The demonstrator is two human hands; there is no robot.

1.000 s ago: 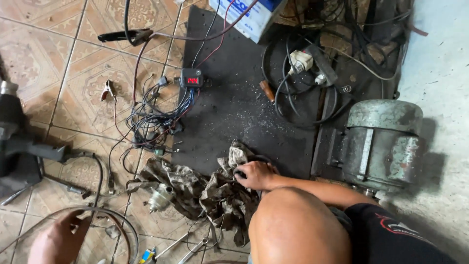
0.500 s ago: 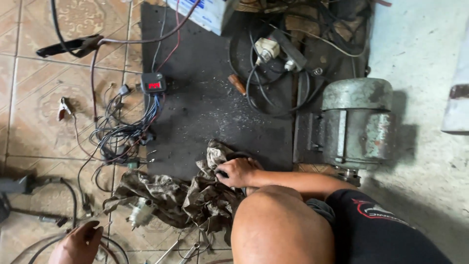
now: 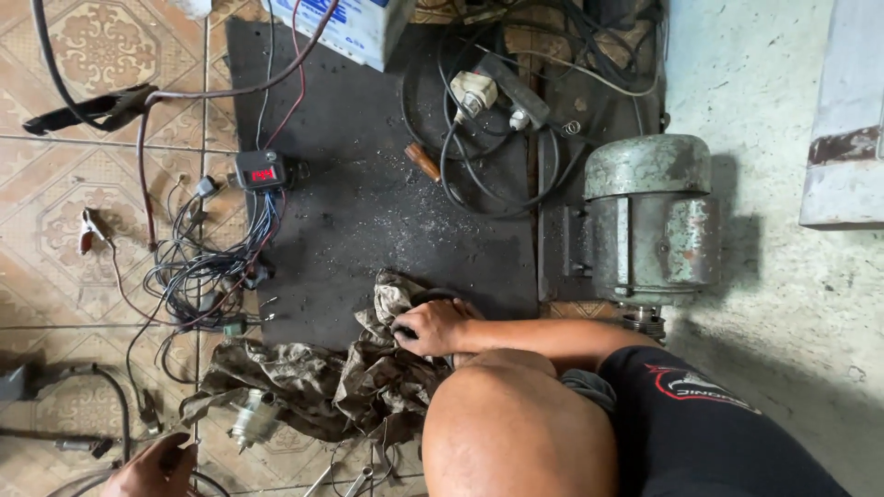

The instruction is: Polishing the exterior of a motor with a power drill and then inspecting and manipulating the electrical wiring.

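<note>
Since the earlier frame our view has slid right; both hands kept their places. Our right hand [image 3: 433, 327] is closed on a dark round part, pressing it into the grimy rag [image 3: 368, 377] at the black mat's [image 3: 368, 212] edge. Rag: soft, light, probably oily; take it by a bunched fold. Our left hand [image 3: 152, 468], half cut off, grip unclear, sits near a small metal part [image 3: 250, 419].
</note>
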